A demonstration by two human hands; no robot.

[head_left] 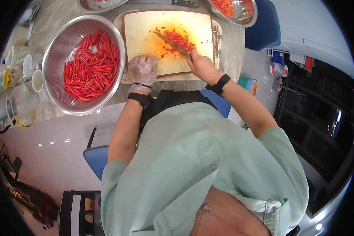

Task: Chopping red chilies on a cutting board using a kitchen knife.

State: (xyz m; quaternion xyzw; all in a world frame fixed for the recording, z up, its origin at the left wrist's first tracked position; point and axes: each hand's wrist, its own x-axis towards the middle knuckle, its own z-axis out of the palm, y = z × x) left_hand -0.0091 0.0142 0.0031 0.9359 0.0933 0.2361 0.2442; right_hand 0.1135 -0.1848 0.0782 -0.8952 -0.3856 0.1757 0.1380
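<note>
My right hand [202,65] is closed on the handle of a kitchen knife [171,43], whose blade lies slantwise across chopped red chili [179,39]. Under them is a light cutting board [138,32] with a brown edge, stained orange in the middle. At the board's near left corner rests my left hand [143,69], in a clear plastic glove; its fingertips are curled down, and I cannot tell whether anything is under them. Just left of the board stands a perforated steel colander [54,63] holding many whole red chilies [91,67].
A steel bowl [247,14] with chopped chili stands at the table's back right. Behind the board lies a second knife [185,3], beside another metal bowl [101,8]. Cups [37,80] and a clear jug [19,98] crowd the left edge. Blue chairs [262,26] stand around.
</note>
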